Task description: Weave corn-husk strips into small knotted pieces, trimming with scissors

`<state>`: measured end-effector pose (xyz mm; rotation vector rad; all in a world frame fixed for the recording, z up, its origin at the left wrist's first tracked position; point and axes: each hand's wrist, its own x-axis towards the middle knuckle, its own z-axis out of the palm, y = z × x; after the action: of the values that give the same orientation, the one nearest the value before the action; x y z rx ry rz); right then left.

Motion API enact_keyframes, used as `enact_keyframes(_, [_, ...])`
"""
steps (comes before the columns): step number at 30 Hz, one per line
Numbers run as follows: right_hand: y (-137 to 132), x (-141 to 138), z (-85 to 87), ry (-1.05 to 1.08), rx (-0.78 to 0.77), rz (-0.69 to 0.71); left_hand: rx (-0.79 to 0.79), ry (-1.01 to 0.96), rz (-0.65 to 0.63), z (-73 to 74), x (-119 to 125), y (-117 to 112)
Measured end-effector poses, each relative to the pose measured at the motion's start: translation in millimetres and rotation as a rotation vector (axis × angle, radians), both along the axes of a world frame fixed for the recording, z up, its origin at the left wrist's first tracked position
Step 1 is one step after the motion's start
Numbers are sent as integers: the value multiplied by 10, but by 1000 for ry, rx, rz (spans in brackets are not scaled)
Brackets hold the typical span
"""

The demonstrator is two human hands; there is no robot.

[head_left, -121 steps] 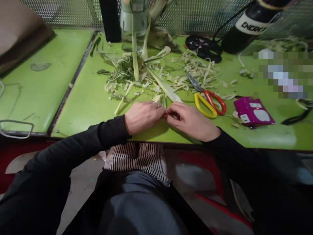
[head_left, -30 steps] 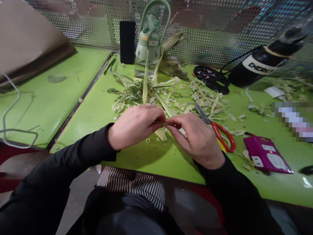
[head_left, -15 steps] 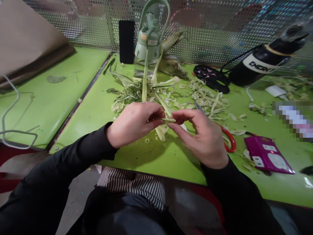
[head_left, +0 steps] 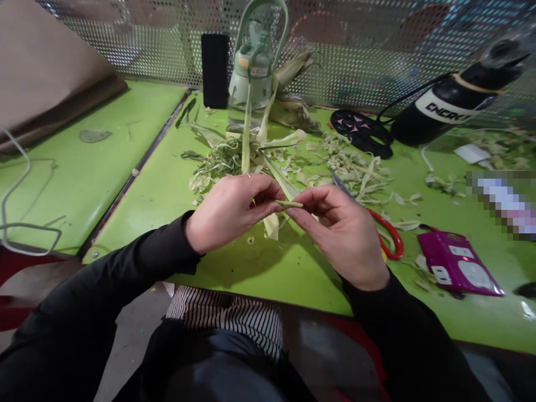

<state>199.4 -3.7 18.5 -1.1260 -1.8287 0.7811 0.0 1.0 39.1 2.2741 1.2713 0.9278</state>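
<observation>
Between my fingertips lies a narrow, folded strip of pale green corn husk (head_left: 290,204). My left hand (head_left: 228,209) pinches its left part between thumb and fingers. The thumb and forefinger of my right hand (head_left: 345,237) are closed on its right end. Longer husk strips (head_left: 246,134) rise from behind my hands toward a green-lidded water bottle (head_left: 251,75). A heap of shredded husk (head_left: 224,159) lies beyond my left hand. Red-handled scissors (head_left: 396,240) rest beside my right hand, partly hidden by it.
Husk scraps (head_left: 360,178) are scattered over the green table (head_left: 268,273). A black phone (head_left: 215,71) leans on the perforated screen. At the right are a purple packet (head_left: 458,265), a black bottle (head_left: 444,106) and a black pad-like object (head_left: 362,133). Brown paper (head_left: 54,67) stands at left.
The strip between my fingers has turned a little and looks narrower. My hands stay almost in place, both still pinching it. The view has shifted very slightly.
</observation>
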Motion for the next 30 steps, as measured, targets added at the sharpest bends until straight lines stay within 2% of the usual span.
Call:
enact_keyframes(8, [-3, 29, 38, -88, 106, 25, -61, -34, -32, 27, -16, 0])
enact_keyframes(16, [-24, 27, 74, -180, 274, 47, -355, -126, -212, 130, -129, 61])
enact_keyframes(22, [-54, 37, 94, -254, 369, 75, -545, -135, -329, 135, -202, 154])
enact_keyframes(26, [-76, 30, 128, -325, 428, 18, -473, -136, -328, 132, -179, 135])
enact_keyframes(30, [-83, 21, 118, -275, 412, -62, -189, -75, -230, 102, -110, 54])
